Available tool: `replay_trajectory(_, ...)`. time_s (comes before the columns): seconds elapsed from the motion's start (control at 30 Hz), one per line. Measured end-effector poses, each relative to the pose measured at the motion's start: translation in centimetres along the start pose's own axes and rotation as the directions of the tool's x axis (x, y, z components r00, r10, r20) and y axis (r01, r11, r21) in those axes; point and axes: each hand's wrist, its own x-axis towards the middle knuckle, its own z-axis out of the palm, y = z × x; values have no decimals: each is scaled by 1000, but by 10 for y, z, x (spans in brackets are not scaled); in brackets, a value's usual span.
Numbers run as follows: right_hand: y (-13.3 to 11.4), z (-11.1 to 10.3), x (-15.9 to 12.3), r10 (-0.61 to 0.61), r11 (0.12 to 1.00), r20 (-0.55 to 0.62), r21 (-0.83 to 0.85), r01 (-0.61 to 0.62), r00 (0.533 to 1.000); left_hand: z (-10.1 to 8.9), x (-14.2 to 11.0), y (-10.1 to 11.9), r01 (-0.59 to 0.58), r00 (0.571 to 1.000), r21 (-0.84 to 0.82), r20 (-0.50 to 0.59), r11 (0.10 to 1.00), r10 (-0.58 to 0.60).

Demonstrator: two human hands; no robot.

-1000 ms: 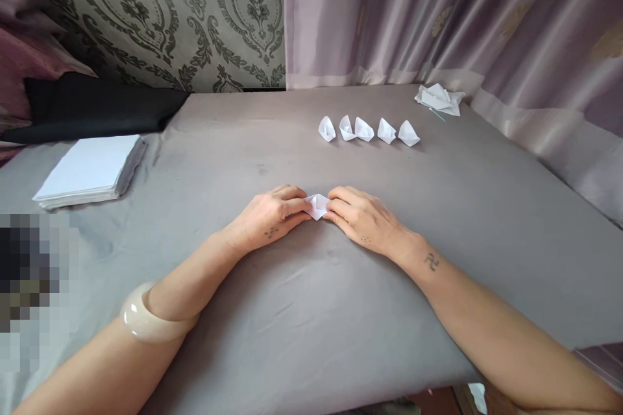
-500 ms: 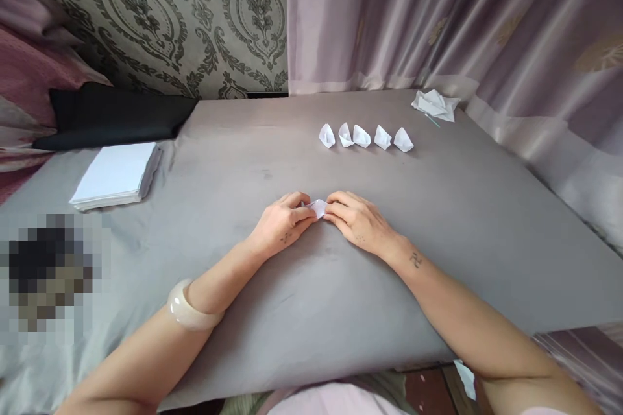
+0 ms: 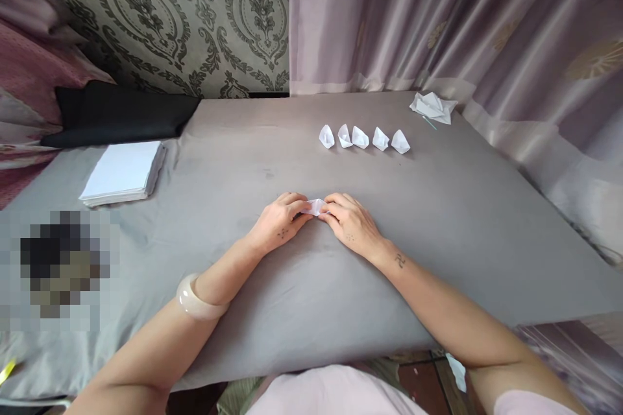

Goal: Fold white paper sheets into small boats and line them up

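Note:
A small piece of folded white paper is pinched between my two hands, low over the grey cloth. My left hand grips its left end, thumb in front and fingers behind. On the other end, my right hand closes its fingertips in the same way. Much of the paper is hidden by the fingers. Farther back, several small folded paper boats stand in a row on the cloth.
A stack of white paper lies on the left, near a black cloth. More folded white paper rests at the back right by the curtain. A blurred-out patch covers something at the left.
Both hands still hold the folded paper; its middle looks slightly more spread between them. The right hand has shifted a little left. The whole view has moved slightly.

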Motion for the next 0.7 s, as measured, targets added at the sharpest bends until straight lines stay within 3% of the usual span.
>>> replay_trajectory(0.23, -4, 2, 2, 42, 998, 11, -56, -42, 999, 2, 1, 1, -22, 1000, 55, -11, 998, 23)
replay_trajectory(0.7, -3, -3, 1, -94, 986, 53, -134, 100, 994, -7, 11, 15, 251, 967, -195, 9, 948, -254)
